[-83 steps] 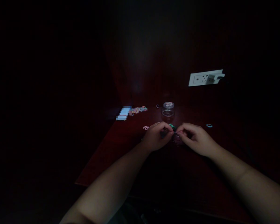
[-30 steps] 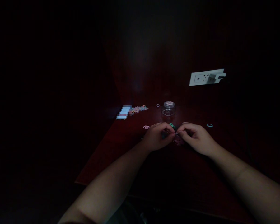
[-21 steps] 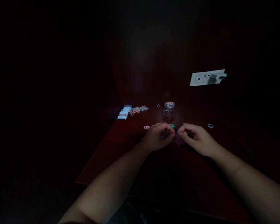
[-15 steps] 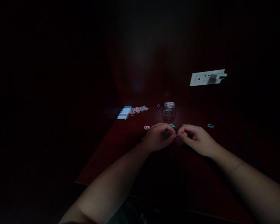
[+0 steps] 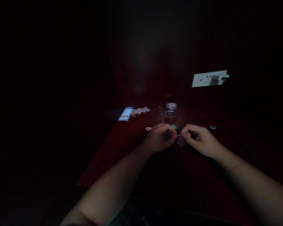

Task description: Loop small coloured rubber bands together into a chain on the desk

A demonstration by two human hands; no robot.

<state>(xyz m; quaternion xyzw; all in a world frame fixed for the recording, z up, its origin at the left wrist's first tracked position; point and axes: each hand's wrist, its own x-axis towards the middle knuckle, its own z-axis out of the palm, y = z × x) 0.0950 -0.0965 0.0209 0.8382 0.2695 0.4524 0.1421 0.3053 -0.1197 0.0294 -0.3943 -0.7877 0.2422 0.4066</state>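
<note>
Over the dark red table point(image 5: 103, 157), my left hand point(image 5: 161, 138) and my right hand point(image 5: 199, 139) face each other with thumbs and fingertips pinched. A small pale band point(image 5: 178, 135) is held between the two pinches, one end at each hand. Just below it are small pinkish loops point(image 5: 180, 143), dim and hard to make out. Green bands point(image 5: 174, 127) show behind the gap between my hands. Pink bands point(image 5: 148, 129) lie left of my left hand, and a blue band point(image 5: 212, 127) lies right of my right hand.
A clear jar point(image 5: 171, 113) stands behind my hands, with a small ring point(image 5: 160, 107) to its left. Further left are a pile of colourful bands point(image 5: 141, 110) and a phone with a blurred screen point(image 5: 126, 114). A white socket panel point(image 5: 208, 78) with a plug is on the wall.
My right hand has moved slightly right, so the fingertips are a little further apart. The pale band between them now shows more clearly.
</note>
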